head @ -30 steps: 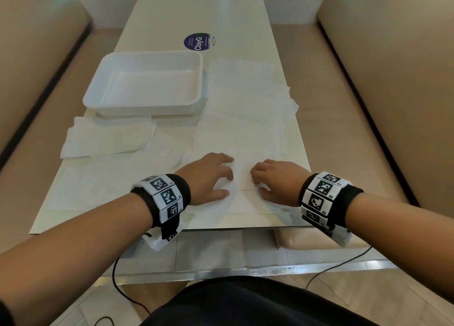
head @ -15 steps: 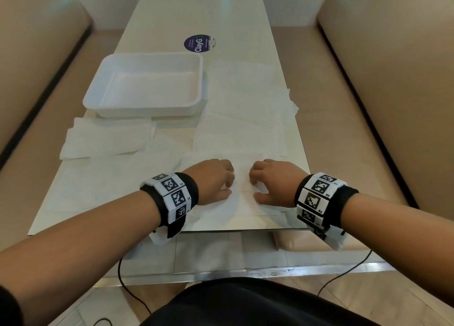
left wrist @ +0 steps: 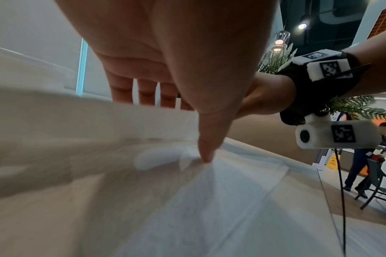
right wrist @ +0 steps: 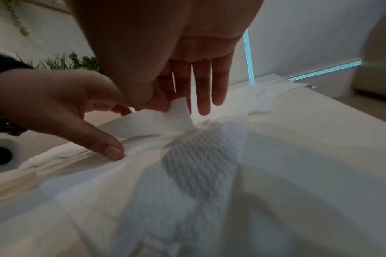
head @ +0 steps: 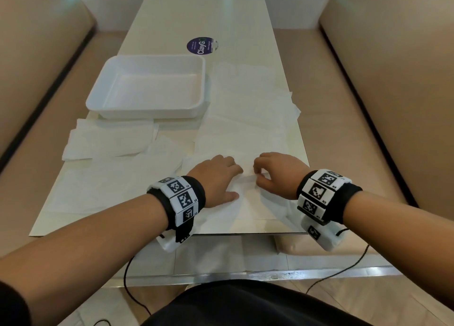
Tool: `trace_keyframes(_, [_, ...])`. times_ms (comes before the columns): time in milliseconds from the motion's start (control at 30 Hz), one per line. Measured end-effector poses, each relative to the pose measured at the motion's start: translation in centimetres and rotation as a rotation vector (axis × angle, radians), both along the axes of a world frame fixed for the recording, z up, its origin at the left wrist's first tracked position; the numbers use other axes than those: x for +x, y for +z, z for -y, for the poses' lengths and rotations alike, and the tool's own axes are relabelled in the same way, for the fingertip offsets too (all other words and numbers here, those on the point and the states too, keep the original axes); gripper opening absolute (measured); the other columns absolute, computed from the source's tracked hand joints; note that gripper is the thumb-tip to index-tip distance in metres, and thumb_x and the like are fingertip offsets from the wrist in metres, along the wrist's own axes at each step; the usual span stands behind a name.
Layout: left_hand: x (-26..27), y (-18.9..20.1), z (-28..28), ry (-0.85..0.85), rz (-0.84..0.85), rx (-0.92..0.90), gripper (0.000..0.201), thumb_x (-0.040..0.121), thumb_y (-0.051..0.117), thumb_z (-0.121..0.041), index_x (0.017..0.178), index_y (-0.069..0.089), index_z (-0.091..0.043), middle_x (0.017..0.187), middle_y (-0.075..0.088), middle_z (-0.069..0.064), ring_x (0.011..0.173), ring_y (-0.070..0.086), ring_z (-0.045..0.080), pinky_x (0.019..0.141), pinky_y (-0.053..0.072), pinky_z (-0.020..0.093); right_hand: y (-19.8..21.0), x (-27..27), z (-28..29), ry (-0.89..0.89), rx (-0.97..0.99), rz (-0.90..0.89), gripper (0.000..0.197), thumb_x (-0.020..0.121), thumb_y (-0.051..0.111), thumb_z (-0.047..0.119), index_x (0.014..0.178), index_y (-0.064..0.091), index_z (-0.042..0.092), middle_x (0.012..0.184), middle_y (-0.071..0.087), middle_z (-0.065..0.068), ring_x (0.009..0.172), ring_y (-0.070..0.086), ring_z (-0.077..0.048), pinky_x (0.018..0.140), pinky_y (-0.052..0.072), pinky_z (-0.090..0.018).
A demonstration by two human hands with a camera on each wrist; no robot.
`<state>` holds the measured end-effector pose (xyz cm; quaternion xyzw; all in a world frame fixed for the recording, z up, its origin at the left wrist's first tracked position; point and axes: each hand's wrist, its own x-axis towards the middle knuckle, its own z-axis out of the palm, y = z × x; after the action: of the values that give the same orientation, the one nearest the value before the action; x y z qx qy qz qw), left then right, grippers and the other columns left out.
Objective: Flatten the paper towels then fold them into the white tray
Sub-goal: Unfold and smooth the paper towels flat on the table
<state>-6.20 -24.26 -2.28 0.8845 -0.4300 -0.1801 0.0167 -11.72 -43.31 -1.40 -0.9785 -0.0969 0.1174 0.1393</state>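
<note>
A white paper towel (head: 245,203) lies at the table's near edge, under both hands. My left hand (head: 235,183) has its thumb (left wrist: 206,153) pressed on the towel, and its fingers curl against the raised far edge. My right hand (head: 259,177) pinches that lifted edge (right wrist: 179,107) between thumb and forefinger, its other fingers straight. In the right wrist view the towel bunches into a ridge between the two hands. The white tray (head: 147,112) stands at the back left with nothing in it, well beyond both hands.
Several more flat paper towels (head: 108,141) cover the table to the left and behind the hands (head: 248,109). A round purple sticker (head: 200,46) lies beyond the tray. Beige bench seats flank the narrow table (head: 196,11). Black cables hang under its near edge.
Both hands have slid slightly towards me and their fingers have curled in. The right hand went from lying on the towel to pinching its lifted edge.
</note>
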Motion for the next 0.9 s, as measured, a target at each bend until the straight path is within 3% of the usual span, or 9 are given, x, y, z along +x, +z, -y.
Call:
trace_keyframes(100, [0.1, 0.1, 0.4, 0.027, -0.035, 0.031, 0.055, 0.1, 0.043, -0.026, 0.151, 0.023, -0.019, 0.159, 0.019, 0.001, 0.144, 0.02, 0.02, 0.114, 0.027, 0.037, 0.1, 0.1, 0.3, -0.025, 0.064, 0.026, 0.013, 0.089, 0.052, 0.026, 0.094, 0.059, 0.017, 0.101, 0.062, 0.001, 0.09, 0.058, -0.021, 0.078, 0.048, -0.035])
trace_keyframes(200, [0.4, -0.1, 0.6, 0.007, -0.029, 0.113, 0.044, 0.101, 0.032, -0.014, 0.145, 0.034, -0.015, 0.149, 0.038, 0.009, 0.134, 0.039, 0.026, 0.107, 0.036, 0.042, 0.0, -0.2, 0.3, -0.023, 0.097, 0.011, 0.014, 0.09, 0.051, 0.025, 0.098, 0.059, 0.017, 0.104, 0.063, 0.001, 0.09, 0.06, -0.022, 0.08, 0.049, -0.037])
trace_keyframes(333, [0.6, 0.3, 0.0, 0.083, -0.068, 0.066, 0.046, 0.104, 0.028, -0.02, 0.15, 0.028, -0.021, 0.154, 0.035, 0.004, 0.136, 0.039, 0.025, 0.11, 0.031, 0.035, -0.1, -0.9, 0.4, -0.075, 0.097, 0.044, 0.024, 0.091, 0.053, 0.028, 0.112, 0.05, 0.018, 0.11, 0.058, 0.003, 0.091, 0.056, -0.018, 0.074, 0.046, -0.032])
trace_keyframes(467, [1.6, 1.8, -1.5, 0.217, -0.096, -0.131, 0.042, 0.104, 0.031, -0.029, 0.144, 0.041, -0.025, 0.141, 0.052, 0.01, 0.127, 0.05, 0.027, 0.104, 0.039, 0.033, -0.3, -2.6, 0.0, -0.118, 0.081, 0.147, 0.033, 0.082, 0.065, 0.034, 0.094, 0.04, 0.017, 0.094, 0.045, 0.003, 0.083, 0.041, -0.017, 0.064, 0.032, -0.027])
trace_keyframes(567, [2.6, 3.2, -2.8, 0.27, -0.054, -0.256, 0.039, 0.103, 0.036, -0.031, 0.14, 0.049, -0.025, 0.132, 0.06, 0.011, 0.12, 0.056, 0.028, 0.098, 0.043, 0.032, -1.1, -3.6, -0.4, 0.027, 0.035, 0.024, 0.036, 0.079, 0.069, 0.04, 0.093, 0.044, 0.019, 0.098, 0.047, 0.004, 0.089, 0.042, -0.017, 0.073, 0.038, -0.029])
trace_keyframes(633, [3.1, 3.9, -3.6, 0.303, -0.038, -0.302, 0.038, 0.103, 0.038, -0.03, 0.138, 0.051, -0.024, 0.131, 0.061, 0.01, 0.119, 0.057, 0.026, 0.097, 0.044, 0.031, -1.9, -3.9, -0.4, 0.104, 0.05, -0.058, 0.045, 0.078, 0.07, 0.044, 0.11, 0.052, 0.02, 0.121, 0.049, 0.002, 0.108, 0.044, -0.017, 0.091, 0.042, -0.033])
trace_keyframes(700, [3.2, 4.2, -4.1, 0.326, -0.031, -0.319, 0.038, 0.102, 0.039, -0.028, 0.138, 0.052, -0.023, 0.128, 0.063, 0.009, 0.117, 0.058, 0.025, 0.094, 0.042, 0.026, -2.1, -4.0, -0.4, 0.121, 0.072, -0.117, 0.061, 0.078, 0.069, 0.047, 0.13, 0.048, 0.024, 0.142, 0.038, 0.004, 0.128, 0.035, -0.016, 0.105, 0.037, -0.032])
trace_keyframes(767, [3.0, 4.3, -4.5, 0.327, -0.027, -0.316, 0.038, 0.102, 0.04, -0.027, 0.138, 0.051, -0.023, 0.125, 0.065, 0.008, 0.116, 0.059, 0.025, 0.09, 0.04, 0.024, -1.8, -4.0, -0.5, 0.124, 0.054, -0.151, 0.065, 0.079, 0.068, 0.048, 0.136, 0.045, 0.027, 0.149, 0.033, 0.006, 0.136, 0.028, -0.014, 0.108, 0.035, -0.032])
trace_keyframes(900, [2.5, 4.7, -4.9, 0.306, -0.018, -0.329, 0.038, 0.102, 0.039, -0.028, 0.139, 0.05, -0.024, 0.131, 0.061, 0.005, 0.122, 0.056, 0.022, 0.097, 0.042, 0.027, -1.1, -3.9, -0.6, 0.141, -0.012, -0.135, 0.04, 0.088, 0.059, 0.034, 0.127, 0.055, 0.025, 0.145, 0.04, 0.006, 0.132, 0.035, -0.015, 0.102, 0.039, -0.033])
